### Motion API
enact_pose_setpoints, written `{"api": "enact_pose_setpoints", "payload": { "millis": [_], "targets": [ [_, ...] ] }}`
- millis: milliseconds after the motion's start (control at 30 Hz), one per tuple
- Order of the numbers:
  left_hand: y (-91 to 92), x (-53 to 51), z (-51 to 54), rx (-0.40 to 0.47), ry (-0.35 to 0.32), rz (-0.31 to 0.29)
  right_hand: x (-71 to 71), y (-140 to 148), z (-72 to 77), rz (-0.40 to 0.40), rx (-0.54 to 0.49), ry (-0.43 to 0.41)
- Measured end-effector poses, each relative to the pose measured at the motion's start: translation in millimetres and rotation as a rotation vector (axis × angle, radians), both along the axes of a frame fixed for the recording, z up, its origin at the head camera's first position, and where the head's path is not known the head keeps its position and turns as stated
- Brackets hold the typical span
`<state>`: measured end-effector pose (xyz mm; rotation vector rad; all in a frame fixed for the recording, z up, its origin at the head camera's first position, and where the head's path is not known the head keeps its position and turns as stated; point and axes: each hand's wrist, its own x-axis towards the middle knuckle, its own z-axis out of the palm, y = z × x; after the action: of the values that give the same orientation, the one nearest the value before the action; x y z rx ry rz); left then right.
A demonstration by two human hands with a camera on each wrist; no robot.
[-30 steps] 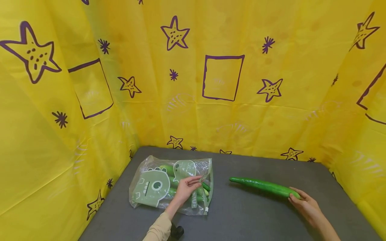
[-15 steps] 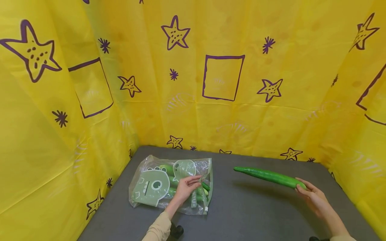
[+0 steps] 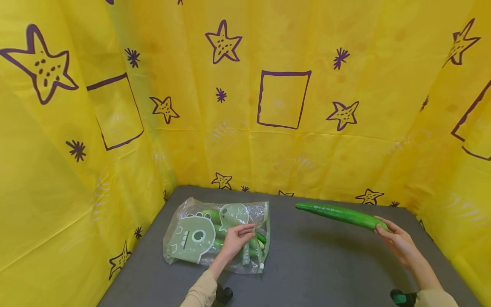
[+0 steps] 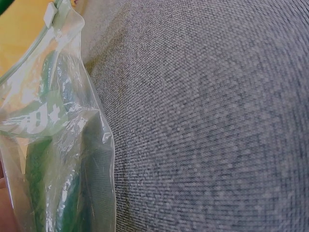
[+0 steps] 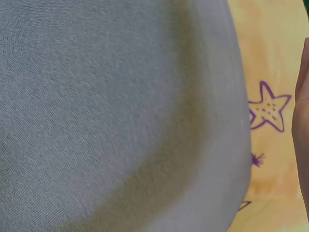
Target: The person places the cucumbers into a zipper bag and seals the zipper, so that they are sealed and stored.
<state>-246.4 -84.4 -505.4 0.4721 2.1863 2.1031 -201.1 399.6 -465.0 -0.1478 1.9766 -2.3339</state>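
A clear zip bag [image 3: 180,251] with green cartoon prints lies on the left half of the table, several cucumbers [image 3: 210,215] inside it. My left hand [image 3: 235,239] pinches the bag's film near its open right edge. In the left wrist view the bag's white slider [image 4: 49,14] shows at the top left. My right hand [image 3: 399,241] grips a long green cucumber [image 3: 337,213] by its right end. This cucumber is held above the table, its narrow tip pointing left toward the bag. Only a sliver of the right hand [image 5: 302,125] appears in the right wrist view.
Dark grey fabric covers the table [image 3: 307,273]. Yellow curtains [image 3: 291,166] printed with purple stars and squares enclose the back and both sides. A dark wrist device [image 3: 402,297] sits by the right sleeve, another [image 3: 224,294] by the left.
My right hand has lifted the cucumber up from near the table, moving slightly right, then a little back left. The left hand and the bag have stayed in place.
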Motion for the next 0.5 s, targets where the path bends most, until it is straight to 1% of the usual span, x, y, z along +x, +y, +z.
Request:
{"api": "enact_pose_setpoints", "payload": {
  "millis": [67, 167, 367, 500],
  "targets": [
    [-0.1, 0.0, -0.6, -0.005, 0.000, 0.003, -1.1, -4.6, -2.6, 0.001, 0.019, -0.002],
    [-0.3, 0.5, -1.2, -0.009, 0.001, 0.005, -3.3, -13.4, -6.6, -0.005, 0.016, -0.015],
    [-0.4, 0.6, -0.5, -0.006, 0.009, 0.004, -6.9, -35.9, -14.1, -0.064, 0.115, -0.095],
    [-0.4, 0.9, 0.2, -0.004, 0.010, 0.007, -9.1, -51.3, -21.1, -0.090, 0.142, -0.134]
  ]
}}
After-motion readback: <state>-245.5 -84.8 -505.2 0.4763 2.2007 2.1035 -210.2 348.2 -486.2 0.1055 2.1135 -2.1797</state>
